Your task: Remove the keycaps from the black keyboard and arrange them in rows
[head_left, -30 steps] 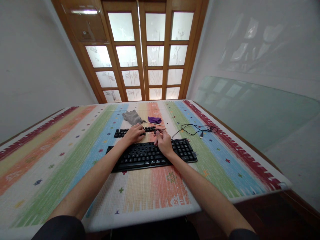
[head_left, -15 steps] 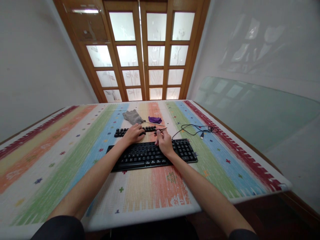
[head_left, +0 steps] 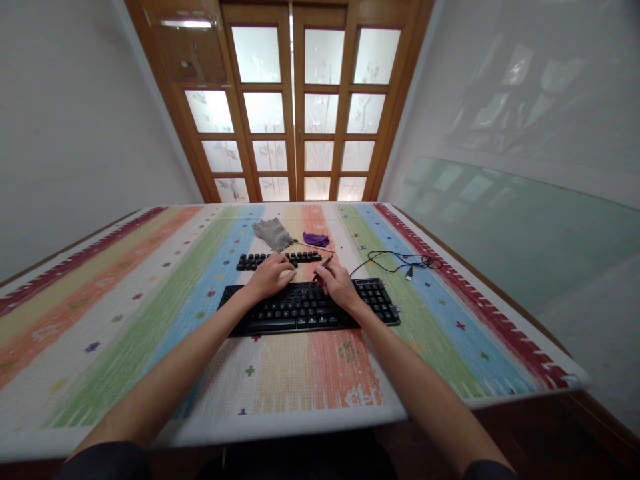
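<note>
A black keyboard point(head_left: 280, 325) lies in front of me, its upper rows partly bared of keycaps. Behind it, loose black keycaps point(head_left: 246, 262) stand in rows on the cloth. My left hand point(head_left: 271, 276) is palm down over the keyboard's back edge, fingers reaching to the loose keycaps and thumb apart; nothing shows in it. Closed around a thin, dark, pen-like tool point(head_left: 327, 261) is my right hand point(head_left: 338, 285), over the right of the bared rows. The tool slants, its lower end near the keyboard; its exact kind is unclear.
Beyond the keycaps lie a grey cloth glove point(head_left: 273, 233), a bunched purple cloth point(head_left: 316, 239) and a thin rod point(head_left: 317, 248). The keyboard's cable point(head_left: 387, 262) coils to the right with its USB plug point(head_left: 409, 273). A striped cloth point(head_left: 165, 300) covers the table.
My left hand has drawn back slightly from the loose keycaps. The tool in my right hand has turned steeper, its lower end now nearer the keyboard. The whole view has shifted slightly.
</note>
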A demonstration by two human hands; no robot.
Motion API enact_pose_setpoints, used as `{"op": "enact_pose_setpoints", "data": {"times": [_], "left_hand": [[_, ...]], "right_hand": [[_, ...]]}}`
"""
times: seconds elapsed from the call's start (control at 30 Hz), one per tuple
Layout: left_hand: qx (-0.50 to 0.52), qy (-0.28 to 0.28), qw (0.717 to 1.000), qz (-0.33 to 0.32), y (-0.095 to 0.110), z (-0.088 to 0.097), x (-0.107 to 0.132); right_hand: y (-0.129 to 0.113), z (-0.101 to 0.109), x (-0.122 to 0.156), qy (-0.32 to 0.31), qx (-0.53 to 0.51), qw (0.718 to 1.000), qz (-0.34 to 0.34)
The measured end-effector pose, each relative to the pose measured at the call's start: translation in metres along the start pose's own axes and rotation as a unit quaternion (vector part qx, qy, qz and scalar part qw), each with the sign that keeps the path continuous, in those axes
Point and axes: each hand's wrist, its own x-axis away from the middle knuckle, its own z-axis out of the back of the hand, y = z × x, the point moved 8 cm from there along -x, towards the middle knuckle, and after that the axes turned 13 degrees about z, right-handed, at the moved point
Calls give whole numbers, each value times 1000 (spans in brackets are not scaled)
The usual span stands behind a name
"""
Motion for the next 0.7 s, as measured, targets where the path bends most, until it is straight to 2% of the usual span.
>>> {"op": "enact_pose_setpoints", "data": {"times": [0.2, 0.37, 0.5, 0.7], "left_hand": [[26, -35, 999, 2, 20, -5, 23], [39, -23, 999, 18, 21, -6, 28], [31, -17, 999, 15, 22, -7, 29], [4, -15, 1000, -1, 25, -8, 31]], "right_hand": [[-6, -2, 1, -57, 35, 998, 10], [2, -8, 5, -76, -2, 997, -13], [7, -19, 9, -125, -45, 990, -41], [-14, -37, 7, -209, 23, 977, 18]]}}
